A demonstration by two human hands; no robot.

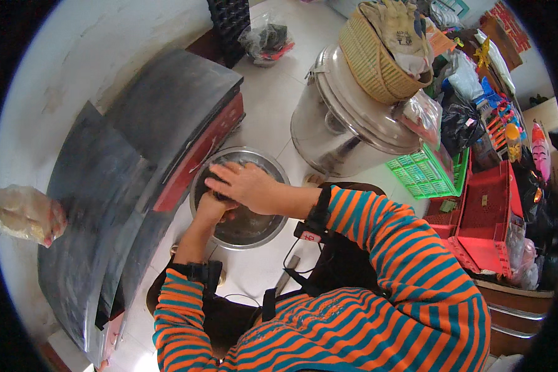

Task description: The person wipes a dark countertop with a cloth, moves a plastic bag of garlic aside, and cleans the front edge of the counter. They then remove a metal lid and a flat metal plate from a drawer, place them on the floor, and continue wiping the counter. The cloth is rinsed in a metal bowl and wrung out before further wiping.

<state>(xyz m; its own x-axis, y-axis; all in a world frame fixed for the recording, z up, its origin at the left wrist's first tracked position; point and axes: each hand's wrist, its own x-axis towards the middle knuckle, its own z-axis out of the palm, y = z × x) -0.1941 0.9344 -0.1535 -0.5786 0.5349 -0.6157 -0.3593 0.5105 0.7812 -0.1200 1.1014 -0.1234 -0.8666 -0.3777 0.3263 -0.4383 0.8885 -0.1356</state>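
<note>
A round metal basin (248,245) stands on the floor in front of me, and both my hands are over it. My left hand (211,209) is closed on a small dark thing (220,196), mostly hidden, whose kind I cannot make out. Across the top of it lies my right hand (249,187), palm down with its fingers stretched out and apart. The inside of the basin looks grey and wet, possibly with shallow water. Dark straps circle both my wrists.
Dark slabs (173,93) with a red edge lie left of the basin. Beyond it stands a large lidded metal drum (316,133) bearing a woven basket (369,59). Green (425,173) and red crates (483,220) are at the right. A plastic bag (266,40) lies at the back.
</note>
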